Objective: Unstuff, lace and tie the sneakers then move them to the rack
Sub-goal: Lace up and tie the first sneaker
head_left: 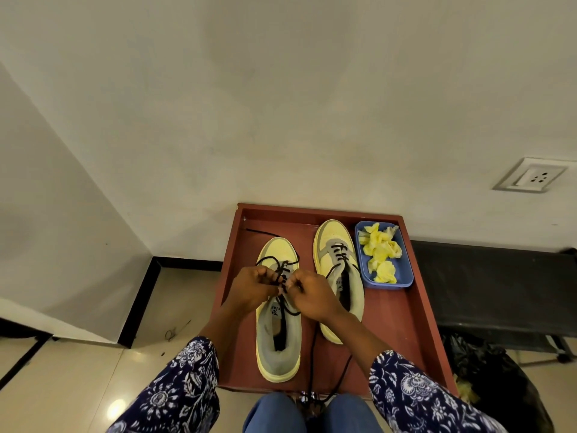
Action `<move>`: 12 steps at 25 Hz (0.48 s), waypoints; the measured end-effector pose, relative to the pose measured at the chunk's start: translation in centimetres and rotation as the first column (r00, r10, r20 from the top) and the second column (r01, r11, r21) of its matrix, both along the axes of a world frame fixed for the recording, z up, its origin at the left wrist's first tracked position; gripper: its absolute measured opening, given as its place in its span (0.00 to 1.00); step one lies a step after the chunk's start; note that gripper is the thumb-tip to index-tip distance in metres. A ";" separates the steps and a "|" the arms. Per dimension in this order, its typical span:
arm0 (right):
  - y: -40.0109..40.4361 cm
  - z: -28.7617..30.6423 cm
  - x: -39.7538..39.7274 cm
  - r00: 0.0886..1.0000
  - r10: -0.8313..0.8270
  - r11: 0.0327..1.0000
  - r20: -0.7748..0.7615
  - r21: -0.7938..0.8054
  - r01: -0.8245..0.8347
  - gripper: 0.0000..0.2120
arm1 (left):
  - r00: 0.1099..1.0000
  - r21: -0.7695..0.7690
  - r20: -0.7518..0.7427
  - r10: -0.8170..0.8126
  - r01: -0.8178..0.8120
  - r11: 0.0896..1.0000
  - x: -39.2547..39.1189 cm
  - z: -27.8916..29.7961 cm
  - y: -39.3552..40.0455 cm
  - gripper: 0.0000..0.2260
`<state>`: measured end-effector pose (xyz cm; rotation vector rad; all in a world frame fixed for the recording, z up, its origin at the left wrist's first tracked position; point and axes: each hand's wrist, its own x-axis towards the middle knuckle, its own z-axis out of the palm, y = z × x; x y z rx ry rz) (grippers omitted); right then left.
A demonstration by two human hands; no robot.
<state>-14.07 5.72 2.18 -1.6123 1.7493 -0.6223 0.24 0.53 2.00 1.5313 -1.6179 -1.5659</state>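
From the head view we see two sneakers side by side on a reddish-brown tray point(402, 307) in the lower middle of the frame, toes pointing toward the wall. Both have pale yellow toes and soles with grey suede panels and grey collars.

The left sneaker point(278, 339) sits nearer to us, and its black lace point(265, 260) loops loosely over the toe, with one end trailing toward the upper left corner of the tray. The right sneaker point(338, 245) lies just beside it and slightly farther up the frame; its lace point(340, 251) crosses the lower eyelets, and the loose ends run down off the tray's near edge.

Our left hand point(249, 287) and right hand point(312, 296) meet over the left sneaker's tongue, each grip pinched on a strand of its lace, fingers curled.

Each tongue carries a small dark logo with lettering, but it is too small for us to read.

At the right of the tray, touching the right sneaker, a blue tub point(406, 276) holds crumpled yellow paper point(379, 251). A wall socket point(530, 175) sits at the right edge of the frame.
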 end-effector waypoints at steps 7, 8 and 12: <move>-0.4 -0.1 0.7 0.987 -0.023 0.992 0.159 0.125 0.003 0.16 | 0.962 -0.425 0.268 -0.059 0.173 0.889 -0.6 -0.5 0.4 0.09; -0.5 -0.1 0.8 0.985 -0.027 0.992 0.169 0.124 0.006 0.17 | 0.954 -0.473 0.297 -0.048 0.190 0.860 -0.7 -0.8 0.5 0.08; -0.8 -0.3 0.8 0.976 -0.074 0.991 0.204 0.124 0.049 0.19 | 0.926 -0.525 0.375 -0.047 0.254 0.813 -1.2 -1.7 0.8 0.08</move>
